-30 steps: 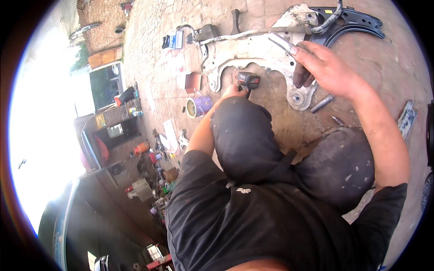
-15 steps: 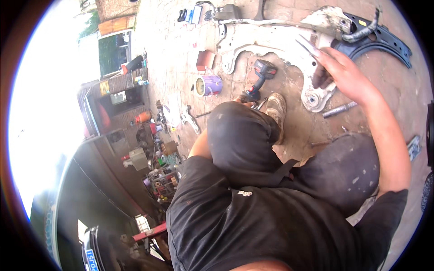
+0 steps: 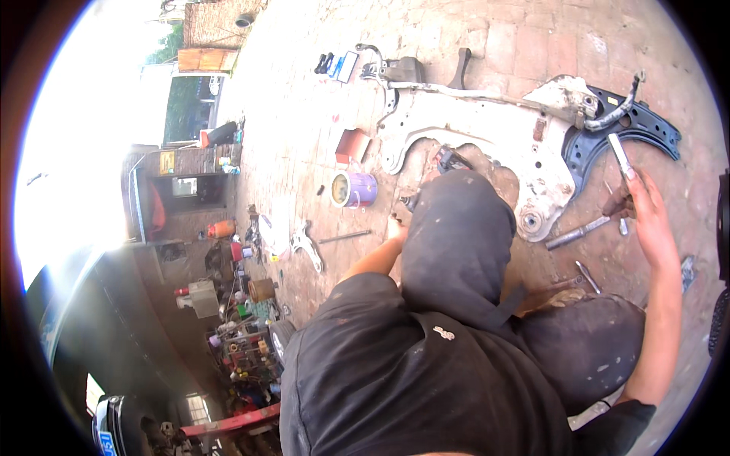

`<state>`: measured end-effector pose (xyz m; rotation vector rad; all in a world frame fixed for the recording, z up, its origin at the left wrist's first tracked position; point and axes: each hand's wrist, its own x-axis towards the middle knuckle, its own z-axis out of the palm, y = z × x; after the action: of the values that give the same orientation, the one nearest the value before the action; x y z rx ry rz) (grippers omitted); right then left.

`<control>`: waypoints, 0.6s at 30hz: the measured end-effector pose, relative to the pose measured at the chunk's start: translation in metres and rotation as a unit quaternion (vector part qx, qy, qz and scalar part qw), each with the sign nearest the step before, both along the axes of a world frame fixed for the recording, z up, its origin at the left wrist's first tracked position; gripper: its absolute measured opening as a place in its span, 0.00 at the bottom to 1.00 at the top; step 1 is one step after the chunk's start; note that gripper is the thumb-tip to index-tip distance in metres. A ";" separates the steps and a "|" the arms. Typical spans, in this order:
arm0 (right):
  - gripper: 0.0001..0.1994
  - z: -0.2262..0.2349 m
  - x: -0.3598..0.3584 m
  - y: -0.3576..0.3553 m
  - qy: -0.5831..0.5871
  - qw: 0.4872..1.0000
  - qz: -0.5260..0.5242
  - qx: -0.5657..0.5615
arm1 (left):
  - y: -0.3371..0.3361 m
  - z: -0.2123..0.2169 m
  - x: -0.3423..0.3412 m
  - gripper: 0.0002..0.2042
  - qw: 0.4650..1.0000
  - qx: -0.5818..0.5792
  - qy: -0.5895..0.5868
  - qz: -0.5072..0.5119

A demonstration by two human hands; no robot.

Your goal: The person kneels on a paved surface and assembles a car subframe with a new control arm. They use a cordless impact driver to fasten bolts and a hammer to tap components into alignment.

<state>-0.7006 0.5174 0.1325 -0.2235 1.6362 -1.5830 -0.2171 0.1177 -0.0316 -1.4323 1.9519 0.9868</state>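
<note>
Between the fingers of my right hand [image 3: 645,209], a slim silver metal rod [image 3: 619,154] points up and away. The hand hovers at the right, beside a blue-black control arm [image 3: 627,125]. Just left of it a steel tube [image 3: 578,232] lies on the ground near a small silver piece [image 3: 623,227]. My left hand [image 3: 396,229] is low beside my bent knee, closed; whatever it holds is hidden. Close to it shows the nose of a cordless impact wrench [image 3: 452,160], whose middle is behind my knee. A pale, dirty subframe [image 3: 487,118] lies beyond.
A purple can [image 3: 363,189] and an open red-brown box [image 3: 351,144] stand left of the wrench. Farther left lie a metal bar [image 3: 344,236] and a light control arm [image 3: 306,247]. Shelves of parts [image 3: 247,349] line the left. A thin tool [image 3: 588,277] lies near my right knee.
The view has shifted, so the subframe sits lower. The silver rod has swung to point more upright in my right hand. My knee now covers more of the impact wrench.
</note>
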 end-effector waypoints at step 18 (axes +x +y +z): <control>0.26 0.006 0.037 -0.040 0.107 0.980 0.126 0.106 | -0.054 -0.133 -0.009 0.61 0.898 -0.149 0.098 0.402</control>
<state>-0.6633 0.4770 0.1380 -0.4815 1.8469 -1.2168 -0.2260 0.0634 -0.1648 -2.5126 1.6835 1.2323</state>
